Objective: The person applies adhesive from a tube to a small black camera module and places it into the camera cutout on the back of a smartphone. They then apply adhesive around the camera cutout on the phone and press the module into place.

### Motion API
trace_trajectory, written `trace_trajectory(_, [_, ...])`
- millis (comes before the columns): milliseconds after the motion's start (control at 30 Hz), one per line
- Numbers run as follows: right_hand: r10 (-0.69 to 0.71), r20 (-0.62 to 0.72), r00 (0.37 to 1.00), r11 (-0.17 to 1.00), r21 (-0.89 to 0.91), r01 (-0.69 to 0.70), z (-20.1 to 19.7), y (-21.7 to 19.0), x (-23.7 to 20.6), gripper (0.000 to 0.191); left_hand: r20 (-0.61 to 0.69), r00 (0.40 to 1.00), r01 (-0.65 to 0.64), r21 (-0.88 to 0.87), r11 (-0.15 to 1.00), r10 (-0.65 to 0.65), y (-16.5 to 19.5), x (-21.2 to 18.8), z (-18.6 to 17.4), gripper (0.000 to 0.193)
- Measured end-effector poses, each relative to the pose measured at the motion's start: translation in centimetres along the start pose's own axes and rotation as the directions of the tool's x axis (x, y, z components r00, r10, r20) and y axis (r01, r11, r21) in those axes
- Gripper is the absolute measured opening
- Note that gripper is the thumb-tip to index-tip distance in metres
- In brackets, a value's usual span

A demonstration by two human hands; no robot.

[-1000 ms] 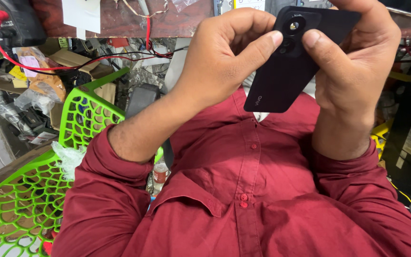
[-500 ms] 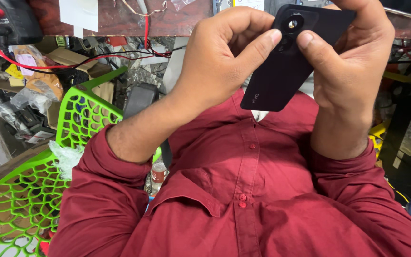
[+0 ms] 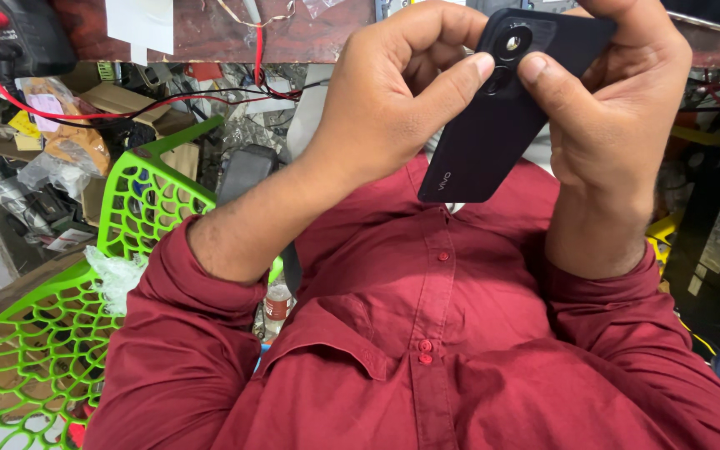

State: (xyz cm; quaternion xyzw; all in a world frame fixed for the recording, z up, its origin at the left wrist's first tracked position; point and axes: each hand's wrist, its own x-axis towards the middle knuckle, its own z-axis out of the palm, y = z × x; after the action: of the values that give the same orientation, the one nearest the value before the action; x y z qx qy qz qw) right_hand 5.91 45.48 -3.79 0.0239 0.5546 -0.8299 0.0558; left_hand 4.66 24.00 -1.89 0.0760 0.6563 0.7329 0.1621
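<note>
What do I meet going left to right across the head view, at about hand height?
Red cable → green plastic chair → left hand → black phone, back side showing → right hand → yellow object at the far right.

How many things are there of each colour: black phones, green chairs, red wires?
Black phone: 1, held by left hand and right hand
Green chair: 1
Red wire: 1 clearly traceable
Total: 3
</note>
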Motion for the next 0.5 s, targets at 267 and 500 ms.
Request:
trace_trajectory(267, [-0.022, 0.010, 1.000, 1.000, -0.002, 0.022, -0.03, 0.14, 0.15, 0.034, 0.005, 0.999, -0.031, -0.142, 0.989, 0.032, -0.80, -0.03, 0.07, 0.017])
trace_trajectory(500, [-0.031, -0.001, 1.000, 0.999, -0.008, 0.031, -0.29, 0.18, 0.18, 0.039, -0.026, 1.000, -0.011, -0.004, 1.000, 0.011, -1.07, 0.02, 0.18, 0.013])
